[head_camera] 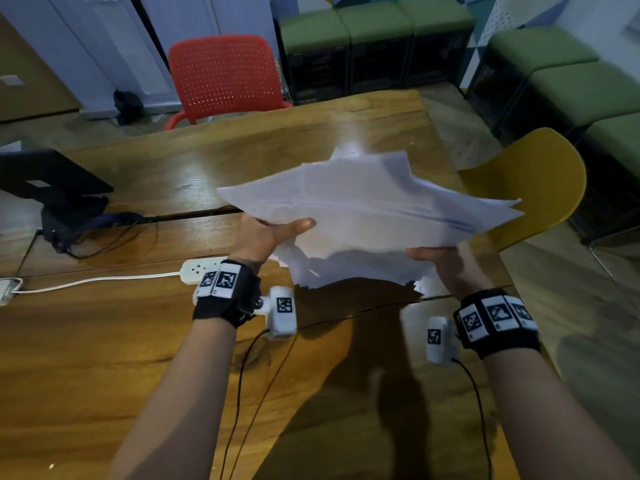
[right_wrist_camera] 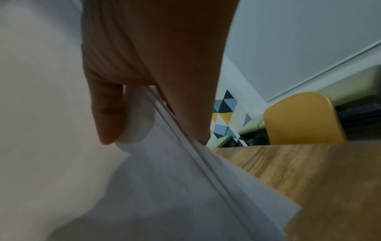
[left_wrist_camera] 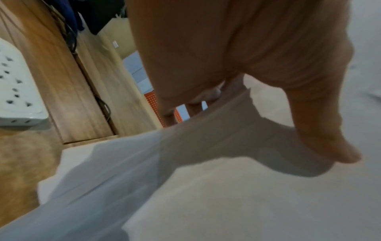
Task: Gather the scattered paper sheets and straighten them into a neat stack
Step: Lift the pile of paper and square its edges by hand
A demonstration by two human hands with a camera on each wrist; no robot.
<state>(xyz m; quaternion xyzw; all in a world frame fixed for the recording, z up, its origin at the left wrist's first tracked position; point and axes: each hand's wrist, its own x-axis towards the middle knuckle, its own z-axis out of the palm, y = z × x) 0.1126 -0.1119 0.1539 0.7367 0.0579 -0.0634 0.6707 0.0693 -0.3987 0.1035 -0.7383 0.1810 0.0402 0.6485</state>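
Both hands grip the sheets: our left hand (head_camera: 268, 237) pinches the left near edge of the sheets (head_camera: 367, 209), thumb on top and fingers underneath, and our right hand (head_camera: 446, 263) pinches the right near edge the same way. Sheets are lifted clear of the table (head_camera: 138, 358), out ahead of the hands, fanned with corners sticking out at all angles, so not squared yet. Long axis runs roughly left to right between the 2 hands, and each hand is about equally near. We judge gathering is done and the next move is tipping the bundle on edge and tapping it on the table straight below. Head view shows the whole ragged fan plus its shadow on the wood. Left wrist view shows the thumb (left_wrist_camera: 321, 138) pressing the top sheet and fingertips poking under, blurry. Right wrist view alone shows the layered edges (right_wrist_camera: 185, 146) slipped apart by the palm, with the yellow chair (right_wrist_camera: 301, 119) behind.
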